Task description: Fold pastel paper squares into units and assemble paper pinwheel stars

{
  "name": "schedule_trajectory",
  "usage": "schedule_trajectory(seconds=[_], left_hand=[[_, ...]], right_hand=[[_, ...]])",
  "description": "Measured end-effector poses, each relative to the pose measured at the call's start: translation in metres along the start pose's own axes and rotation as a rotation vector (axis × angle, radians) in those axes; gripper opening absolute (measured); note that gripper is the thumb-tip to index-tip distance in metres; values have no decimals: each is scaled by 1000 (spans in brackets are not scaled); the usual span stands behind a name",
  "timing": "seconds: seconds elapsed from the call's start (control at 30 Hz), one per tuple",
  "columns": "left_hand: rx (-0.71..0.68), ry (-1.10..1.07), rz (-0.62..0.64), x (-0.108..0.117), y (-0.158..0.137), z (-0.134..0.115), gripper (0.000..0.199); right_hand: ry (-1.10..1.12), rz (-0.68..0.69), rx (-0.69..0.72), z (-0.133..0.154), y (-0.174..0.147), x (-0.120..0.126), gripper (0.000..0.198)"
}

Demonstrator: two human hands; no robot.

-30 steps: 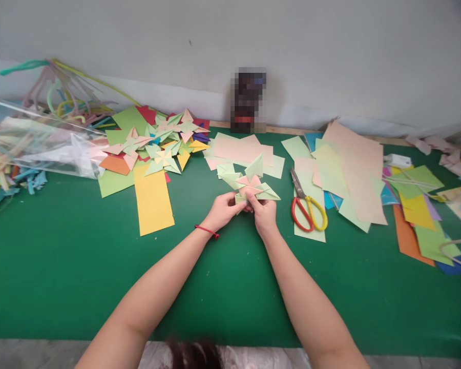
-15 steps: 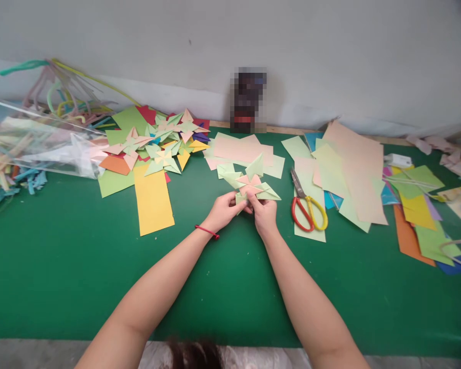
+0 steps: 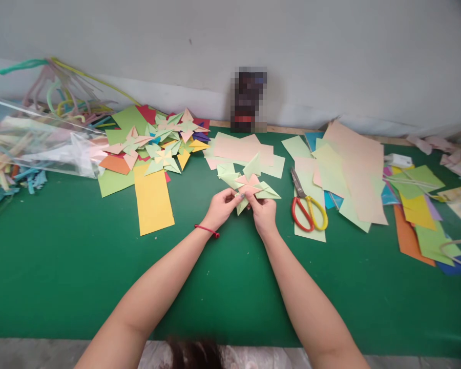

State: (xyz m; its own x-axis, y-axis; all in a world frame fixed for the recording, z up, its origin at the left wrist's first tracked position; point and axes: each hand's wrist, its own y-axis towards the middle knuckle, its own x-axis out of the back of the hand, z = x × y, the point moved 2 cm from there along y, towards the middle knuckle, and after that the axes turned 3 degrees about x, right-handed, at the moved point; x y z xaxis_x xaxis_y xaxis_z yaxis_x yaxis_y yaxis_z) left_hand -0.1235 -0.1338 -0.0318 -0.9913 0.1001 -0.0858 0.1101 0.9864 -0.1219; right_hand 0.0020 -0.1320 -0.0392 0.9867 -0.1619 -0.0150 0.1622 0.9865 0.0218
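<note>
Between my hands is a folded paper flower (image 3: 249,183), with pale green pointed petals and a pink centre. My left hand (image 3: 222,209) pinches its near left side, thumb on top; a red cord circles that wrist. My right hand (image 3: 264,211) grips the near right side, its thumb lying close to the pink centre. The fingers beneath the paper are mostly hidden. One green petal points down toward me between the two hands. Just beyond the flower lie pink and green paper sheets (image 3: 242,148).
Scissors (image 3: 309,207) with red and yellow handles rest on paper to the right. Stacked sheets (image 3: 363,174) and coloured scraps (image 3: 418,210) lie further right. At left are folded paper stars (image 3: 165,154), a yellow sheet (image 3: 153,200) and a clear plastic bag (image 3: 46,148).
My left thumb has shifted slightly up and left on the flower, and the petal nearest me now shows more fully. The upper petal leans a little more to the left.
</note>
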Motion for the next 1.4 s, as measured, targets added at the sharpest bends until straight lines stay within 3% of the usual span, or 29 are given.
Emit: schedule_trajectory(seconds=[0.4,0.63,1.1,1.27,1.4], left_hand=[[7,-6,-30,1,1,5,35],[67,-136,67,-1,0,2,38],[33,66,-82,4,-1,9,34],[21,41,-41,2,0,6,35],[18,18,77,-2,0,5,35]], right_hand=[[18,0,12,3,0,-1,29],[113,-42,-34,-7,2,0,32],[41,-6,-9,-3,2,0,29],[73,-37,-23,-5,3,0,31],[108,-27,-58,-7,2,0,33]])
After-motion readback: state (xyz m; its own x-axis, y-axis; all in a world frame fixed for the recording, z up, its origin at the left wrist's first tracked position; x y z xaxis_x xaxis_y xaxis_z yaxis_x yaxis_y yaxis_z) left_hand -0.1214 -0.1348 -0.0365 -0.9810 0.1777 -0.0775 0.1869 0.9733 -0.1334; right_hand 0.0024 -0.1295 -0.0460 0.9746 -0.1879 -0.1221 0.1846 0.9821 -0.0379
